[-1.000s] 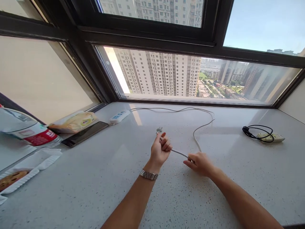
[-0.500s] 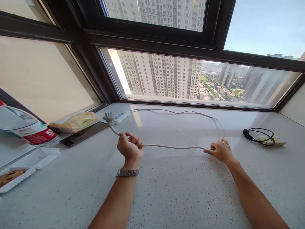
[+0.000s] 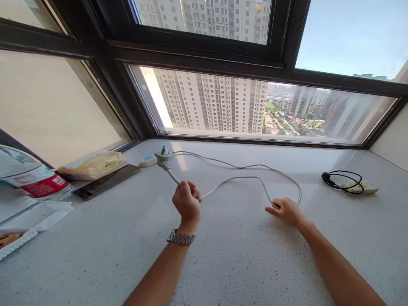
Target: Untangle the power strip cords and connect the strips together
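One cord (image 3: pixel 244 177), gripped in left hand (image 3: pixel 187 200) and, fingertips partly hidden, seemingly right hand (image 3: pixel 287 211); best handled slack, untwisted.

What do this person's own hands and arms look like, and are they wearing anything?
The left hand and right hand wear no gloves. A silver-coloured metal link band circles the left wrist; no dial shows. The right wrist is bare, and no sleeves show on either forearm.
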A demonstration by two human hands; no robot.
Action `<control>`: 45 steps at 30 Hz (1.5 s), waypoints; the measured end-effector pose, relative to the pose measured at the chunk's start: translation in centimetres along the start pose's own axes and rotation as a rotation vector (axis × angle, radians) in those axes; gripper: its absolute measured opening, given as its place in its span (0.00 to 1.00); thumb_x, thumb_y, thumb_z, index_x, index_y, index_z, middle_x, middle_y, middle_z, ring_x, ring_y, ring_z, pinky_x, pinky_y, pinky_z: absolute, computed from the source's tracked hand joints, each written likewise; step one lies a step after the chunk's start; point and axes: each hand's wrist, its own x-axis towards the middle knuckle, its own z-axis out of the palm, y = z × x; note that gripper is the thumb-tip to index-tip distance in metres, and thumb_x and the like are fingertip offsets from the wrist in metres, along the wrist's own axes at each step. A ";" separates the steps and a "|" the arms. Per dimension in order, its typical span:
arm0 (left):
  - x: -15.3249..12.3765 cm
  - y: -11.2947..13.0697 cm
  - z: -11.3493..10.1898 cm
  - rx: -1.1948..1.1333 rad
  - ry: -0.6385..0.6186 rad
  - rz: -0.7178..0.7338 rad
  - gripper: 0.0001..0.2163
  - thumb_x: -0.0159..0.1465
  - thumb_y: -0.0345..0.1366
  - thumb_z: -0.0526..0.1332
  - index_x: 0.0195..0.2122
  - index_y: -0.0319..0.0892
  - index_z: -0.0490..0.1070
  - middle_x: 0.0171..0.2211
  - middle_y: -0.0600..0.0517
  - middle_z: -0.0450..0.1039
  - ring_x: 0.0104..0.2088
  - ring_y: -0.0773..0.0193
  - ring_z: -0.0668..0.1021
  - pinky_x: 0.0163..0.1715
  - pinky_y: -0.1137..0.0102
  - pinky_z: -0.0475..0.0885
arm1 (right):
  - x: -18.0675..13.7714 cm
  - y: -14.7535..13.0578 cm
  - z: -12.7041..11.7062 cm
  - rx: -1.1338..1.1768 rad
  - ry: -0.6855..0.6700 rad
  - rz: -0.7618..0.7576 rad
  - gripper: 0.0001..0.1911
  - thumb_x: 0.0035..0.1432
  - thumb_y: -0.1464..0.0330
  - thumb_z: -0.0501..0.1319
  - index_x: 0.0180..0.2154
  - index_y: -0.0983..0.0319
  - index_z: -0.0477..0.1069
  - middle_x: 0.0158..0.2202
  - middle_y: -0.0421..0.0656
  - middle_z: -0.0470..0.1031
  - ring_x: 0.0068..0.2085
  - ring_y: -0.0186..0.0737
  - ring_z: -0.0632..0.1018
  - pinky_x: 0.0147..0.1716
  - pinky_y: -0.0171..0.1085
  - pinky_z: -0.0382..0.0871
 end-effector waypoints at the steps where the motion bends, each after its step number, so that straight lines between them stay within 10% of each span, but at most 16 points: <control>1: -1.1 -0.7 0.6 -0.017 -0.082 -0.098 0.17 0.60 0.49 0.58 0.23 0.40 0.60 0.13 0.62 0.47 0.12 0.76 0.52 0.11 0.81 0.47 | -0.2 -0.7 0.6 0.102 -0.004 -0.031 0.26 0.56 0.48 0.52 0.19 0.61 0.53 0.18 0.34 0.49 0.21 0.29 0.52 0.21 0.33 0.44; 6: -6.3 -2.7 2.7 -0.050 -0.460 -0.478 0.22 0.56 0.56 0.58 0.21 0.40 0.61 0.12 0.62 0.47 0.12 0.77 0.50 0.11 0.79 0.46 | -1.2 -4.1 3.7 0.672 -0.026 -0.106 0.20 0.61 0.54 0.47 0.38 0.63 0.65 0.22 0.35 0.58 0.19 0.28 0.59 0.20 0.31 0.54; 11: -8.3 -1.6 3.5 -0.150 -0.626 -0.557 0.15 0.59 0.48 0.58 0.38 0.42 0.64 0.11 0.63 0.54 0.11 0.72 0.54 0.11 0.78 0.53 | -1.6 -5.4 4.9 0.577 0.100 -0.179 0.20 0.62 0.54 0.47 0.31 0.62 0.66 0.18 0.33 0.51 0.19 0.29 0.55 0.20 0.31 0.51; 22: -6.7 -1.4 3.1 -0.346 -0.290 -0.773 0.26 0.52 0.53 0.61 0.21 0.44 0.44 0.10 0.63 0.44 0.10 0.75 0.49 0.09 0.77 0.45 | -1.6 -6.2 4.9 0.217 -0.060 -0.341 0.18 0.62 0.62 0.49 0.22 0.62 0.59 0.19 0.35 0.54 0.22 0.28 0.56 0.23 0.32 0.48; 31: -6.4 -1.1 2.9 -0.351 -0.358 -0.579 0.28 0.54 0.56 0.61 0.16 0.42 0.46 0.11 0.60 0.46 0.11 0.76 0.53 0.11 0.77 0.48 | -1.0 -5.5 5.7 0.615 0.148 -0.058 0.22 0.62 0.52 0.45 0.29 0.61 0.63 0.15 0.33 0.54 0.18 0.30 0.55 0.19 0.31 0.51; 45: -4.5 -0.9 3.1 -0.245 -0.267 -0.495 0.27 0.52 0.58 0.62 0.18 0.41 0.52 0.13 0.61 0.48 0.12 0.77 0.53 0.09 0.78 0.48 | -1.5 -6.2 5.3 -0.082 -0.070 -0.273 0.20 0.63 0.60 0.51 0.22 0.62 0.66 0.19 0.38 0.63 0.22 0.30 0.59 0.23 0.32 0.44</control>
